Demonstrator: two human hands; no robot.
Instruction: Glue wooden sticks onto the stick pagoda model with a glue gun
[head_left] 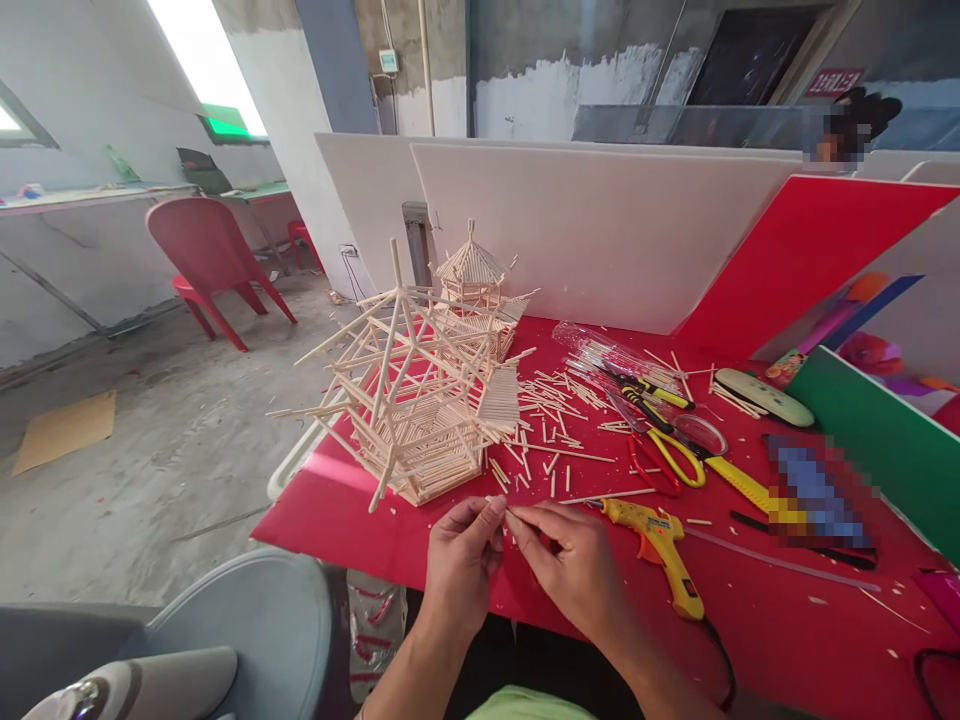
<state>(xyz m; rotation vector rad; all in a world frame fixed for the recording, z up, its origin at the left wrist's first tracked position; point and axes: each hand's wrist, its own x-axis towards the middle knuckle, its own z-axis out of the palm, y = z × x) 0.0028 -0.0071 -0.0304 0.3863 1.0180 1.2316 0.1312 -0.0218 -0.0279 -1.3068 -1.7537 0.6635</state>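
My left hand is closed in a pinch, thumb against the fingers, at the near edge of the red table. Close beside it, my right hand is pinched too, its fingertips almost meeting the left ones. Whatever sits between the fingertips is too small and covered to make out. Just beyond the hands stands an unfinished pavilion frame of thin wooden sticks with an open roof. Cut wooden sticks lie scattered to its right. A yellow glue gun rests right of my right hand, its nozzle pointing left.
Behind the frame stands a stick pavilion with a covered roof. Pliers, yellow-handled scissors and a green case lie at right. White boards rise behind the table. A grey stool holds a bottle at lower left.
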